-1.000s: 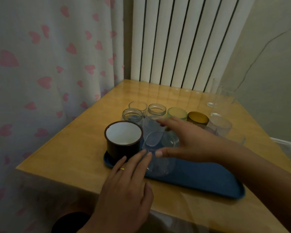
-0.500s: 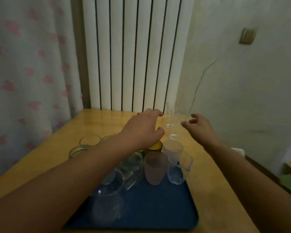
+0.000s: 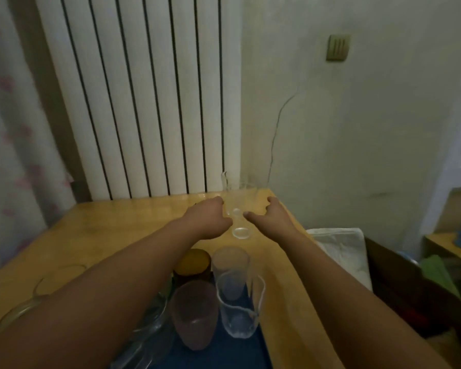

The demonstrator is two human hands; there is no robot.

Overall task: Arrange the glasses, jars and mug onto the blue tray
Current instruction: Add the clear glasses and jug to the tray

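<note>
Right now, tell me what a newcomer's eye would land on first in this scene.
Two bare arms stretch across the wooden table, the left hand and right hand flanking tall clear glasses at the far corner; whether either touches them is unclear. Nearer, a pink tumbler and a clear glass stand on the blue tray. Behind, a white ribbed radiator fills the wall.

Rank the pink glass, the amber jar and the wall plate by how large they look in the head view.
1. pink glass, largest, though it stands nearest the camera.
2. amber jar, partly hidden behind the left arm.
3. wall plate, smallest, but farthest away, so true size is unsure.
</note>
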